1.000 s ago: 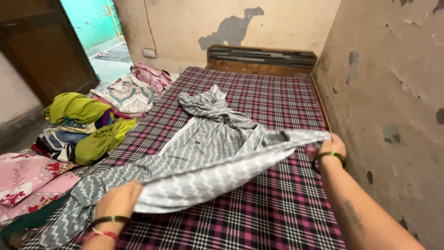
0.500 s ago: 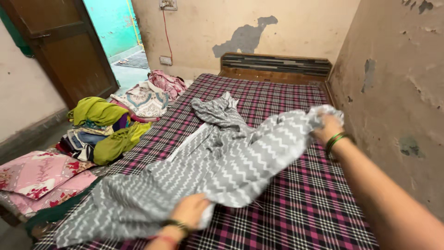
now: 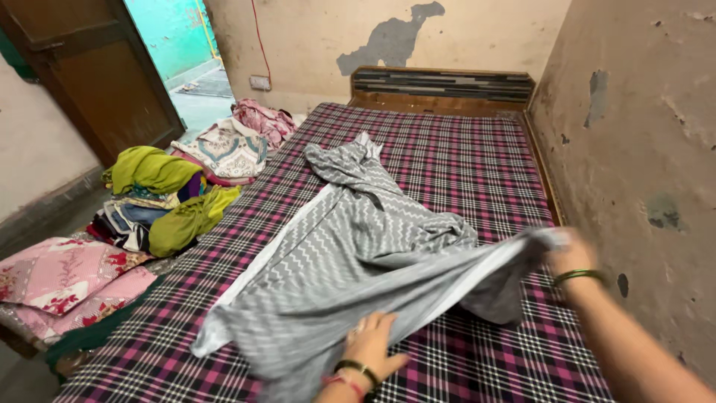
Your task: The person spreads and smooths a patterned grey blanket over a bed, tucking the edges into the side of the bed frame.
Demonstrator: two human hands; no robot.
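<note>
Grey cloth [image 3: 358,261] over blurred right hand [image 3: 568,254] (fingers hidden)

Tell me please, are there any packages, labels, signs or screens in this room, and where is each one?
None show: only the grey zigzag cloth under the left hand and gripped by the right hand, the checked bed cover, and the clothes pile.
</note>
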